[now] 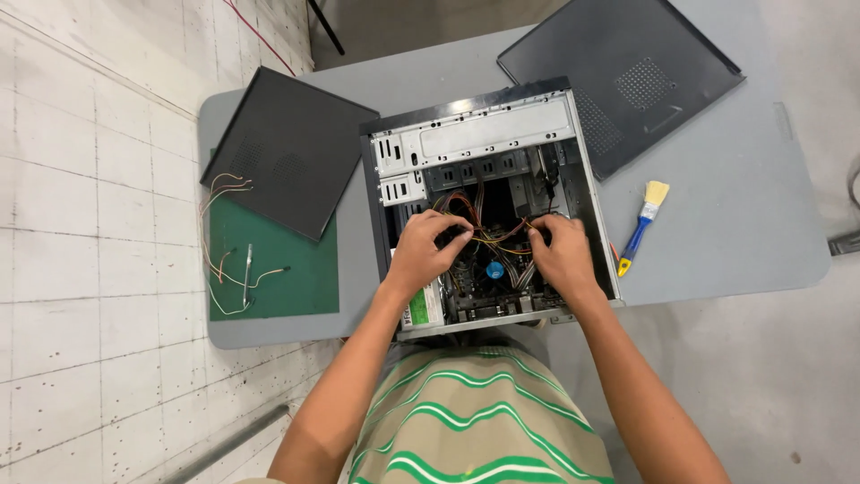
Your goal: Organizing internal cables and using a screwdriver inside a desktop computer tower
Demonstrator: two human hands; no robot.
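Observation:
An open desktop computer case lies on its side on a grey table. Both my hands reach inside it. My left hand has its fingers curled around a bundle of red, yellow and black wires. Opposite it, my right hand pinches the same bundle from the right. Beneath the wires I see a circuit board with a small blue round part. My fingertips hide the exact grip points.
Two dark side panels lie on the table, one at the left, one at the back right. A green mat holds loose thin wires. A blue-handled brush lies right of the case.

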